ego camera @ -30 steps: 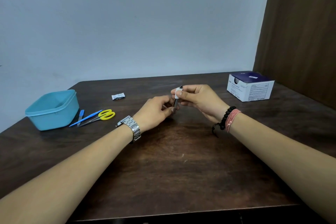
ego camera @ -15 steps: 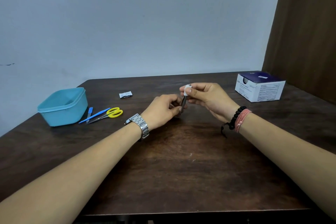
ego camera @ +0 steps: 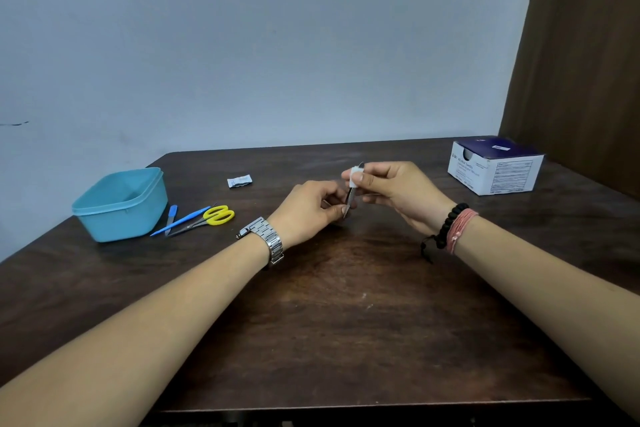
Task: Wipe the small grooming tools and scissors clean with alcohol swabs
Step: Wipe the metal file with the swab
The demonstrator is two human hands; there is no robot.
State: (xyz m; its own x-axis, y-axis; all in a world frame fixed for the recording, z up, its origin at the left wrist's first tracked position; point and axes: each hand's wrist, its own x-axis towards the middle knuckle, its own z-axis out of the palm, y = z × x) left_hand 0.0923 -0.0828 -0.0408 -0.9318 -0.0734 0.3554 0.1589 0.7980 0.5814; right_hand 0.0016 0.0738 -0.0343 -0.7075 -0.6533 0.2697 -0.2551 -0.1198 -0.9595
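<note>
Mid-table, above the dark wood: slim metal grooming tool point(ego camera: 350, 198), upright and slightly tilted, pinched at its lower end by left hand point(ego camera: 311, 210), fingers curled round it. Upper end wrapped in white swab point(ego camera: 355, 174), squeezed between thumb and fingers of right hand point(ego camera: 394, 192). Off to the left, yellow-handled scissors point(ego camera: 207, 218) lying flat beside blue tub point(ego camera: 121, 204).
</note>
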